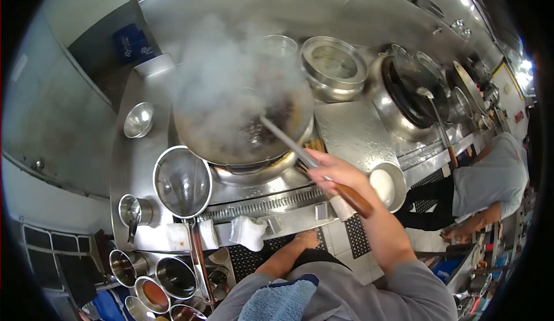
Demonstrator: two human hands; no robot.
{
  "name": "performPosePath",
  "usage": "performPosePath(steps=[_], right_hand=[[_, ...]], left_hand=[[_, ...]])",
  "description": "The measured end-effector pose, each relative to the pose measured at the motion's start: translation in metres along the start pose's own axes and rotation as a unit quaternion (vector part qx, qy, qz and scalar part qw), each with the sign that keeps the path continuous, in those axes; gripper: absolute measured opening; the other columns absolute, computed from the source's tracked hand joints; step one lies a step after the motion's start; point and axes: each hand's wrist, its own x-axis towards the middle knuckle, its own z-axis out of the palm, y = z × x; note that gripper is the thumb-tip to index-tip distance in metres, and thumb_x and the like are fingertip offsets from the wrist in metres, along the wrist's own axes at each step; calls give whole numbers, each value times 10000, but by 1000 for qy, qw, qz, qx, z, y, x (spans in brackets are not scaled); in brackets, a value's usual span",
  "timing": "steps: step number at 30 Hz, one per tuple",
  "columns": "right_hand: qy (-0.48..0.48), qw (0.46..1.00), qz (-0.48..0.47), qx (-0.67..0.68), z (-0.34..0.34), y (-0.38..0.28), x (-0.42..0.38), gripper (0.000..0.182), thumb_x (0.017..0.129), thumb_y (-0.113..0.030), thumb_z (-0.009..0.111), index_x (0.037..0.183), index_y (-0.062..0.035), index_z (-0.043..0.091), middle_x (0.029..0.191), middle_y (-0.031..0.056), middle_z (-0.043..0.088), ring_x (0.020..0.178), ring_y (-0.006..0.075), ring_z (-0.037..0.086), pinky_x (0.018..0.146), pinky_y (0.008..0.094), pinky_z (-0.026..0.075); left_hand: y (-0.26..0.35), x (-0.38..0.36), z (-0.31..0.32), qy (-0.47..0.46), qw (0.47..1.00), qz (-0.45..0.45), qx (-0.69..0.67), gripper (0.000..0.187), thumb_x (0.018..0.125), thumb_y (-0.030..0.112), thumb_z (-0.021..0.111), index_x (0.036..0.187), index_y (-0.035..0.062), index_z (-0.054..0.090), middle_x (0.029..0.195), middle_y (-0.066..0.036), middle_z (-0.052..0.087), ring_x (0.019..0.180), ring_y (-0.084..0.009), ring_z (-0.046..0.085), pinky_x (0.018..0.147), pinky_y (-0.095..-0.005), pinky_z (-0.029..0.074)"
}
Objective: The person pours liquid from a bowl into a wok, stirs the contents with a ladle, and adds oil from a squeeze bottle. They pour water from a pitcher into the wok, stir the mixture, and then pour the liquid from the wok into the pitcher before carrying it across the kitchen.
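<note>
From my remote seat, I have the right hand [340, 174] wrapped around a long cooking tool [283, 136], its fingers clamped on the handle. The tool's long axis slants from the wooden end by the wrist, forward and left, into the wok [199, 149] (steam [216, 76] hides its far tip from me). The right hand is nearer the wok; the left hand [307, 239] hangs low near the waist, and I can't tell whether its fingers are apart or together.

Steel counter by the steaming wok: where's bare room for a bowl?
The panel right of the wok, behind the white-filled bowl, is bare; so is the left strip between the small bowl and steel pot. Containers crowd the front left.
</note>
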Motion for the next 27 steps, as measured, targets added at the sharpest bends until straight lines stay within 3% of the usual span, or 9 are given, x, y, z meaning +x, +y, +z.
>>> performPosePath(steps=[1, 5, 6, 9, 12, 16, 19, 23, 27], right_hand=[[20, 999, -3, -43, -5, 0, -11, 783, 891, -111, 556, 1551, -85, 135, 680, 57, 524, 475, 149, 492, 453, 327, 459], [190, 917, -54, -347, 19, -12, 14, 753, 893, -117, 529, 1545, -79, 153, 705, 134, 594, 475, 195, 535, 460, 338, 472], [182, 930, 13, -319, 31, -24, 21, 739, 892, -120, 511, 1543, -88, 162, 772, 205, 630, 494, 226, 566, 473, 347, 480], [87, 980, -21, -176, 34, -19, 27, 761, 891, -92, 529, 1553, -121, 154, 621, 67, 513, 440, 156, 499, 431, 321, 463], [-18, 998, 34, 45, 7, -16, -9, 767, 895, -49, 515, 1558, -140, 141, 593, 17, 448, 435, 113, 472, 396, 294, 437], [93, 980, 24, -174, 11, -35, -19, 760, 895, -33, 500, 1557, -123, 139, 679, 59, 521, 468, 104, 498, 399, 289, 438], [182, 902, -71, -384, 5, 1, 37, 775, 904, -85, 533, 1565, -189, 141, 619, -3, 484, 449, 84, 471, 400, 254, 431], [14, 996, 8, -83, 14, -21, 20, 769, 898, -69, 531, 1557, -123, 140, 690, 13, 480, 486, 90, 485, 414, 273, 444], [-27, 999, 21, -25, -24, -23, -18, 775, 893, -76, 530, 1559, -128, 137, 649, -7, 453, 456, 94, 469, 394, 272, 432]], left_hand=[[2, -3, -14, -81, 996, -3, -48, 864, 864, 376, 523, 1494, -71, 135, 1534, -305, 227, 1427, -397, 265, 1182, -457, 230], [11, -8, -10, -24, 1000, 0, -3, 879, 841, 344, 573, 1502, -42, 141, 1514, -301, 279, 1408, -407, 302, 1175, -459, 249], [11, -4, -4, -12, 1000, 7, -4, 885, 835, 336, 586, 1505, -35, 141, 1513, -298, 284, 1409, -407, 301, 1175, -458, 249], [15, -5, -1, 9, 1000, -12, 19, 860, 820, 303, 606, 1503, -15, 189, 1522, -265, 294, 1413, -388, 303, 1176, -464, 249], [17, -17, -39, -57, 998, -9, -25, 690, 797, 268, 624, 1393, -5, 414, 1417, -249, 449, 1320, -376, 435, 1122, -461, 336], [4, -4, -12, -16, 999, 17, -47, 602, 790, 258, 625, 1321, 2, 503, 1343, -250, 521, 1250, -378, 505, 1081, -461, 386], [-27, -24, 15, 44, 992, 4, -121, 438, 771, 293, 620, 1140, 59, 642, 1172, -195, 643, 1139, -363, 590, 1008, -458, 454], [-113, -101, 78, 214, 952, -174, -134, 460, 748, 298, 612, 1137, 54, 654, 1187, -218, 631, 1094, -389, 606, 978, -449, 480], [-174, -192, 148, 31, 889, -393, -234, 488, 817, 395, 583, 1110, 12, 661, 1139, -214, 662, 1119, -340, 617, 955, -442, 493]])
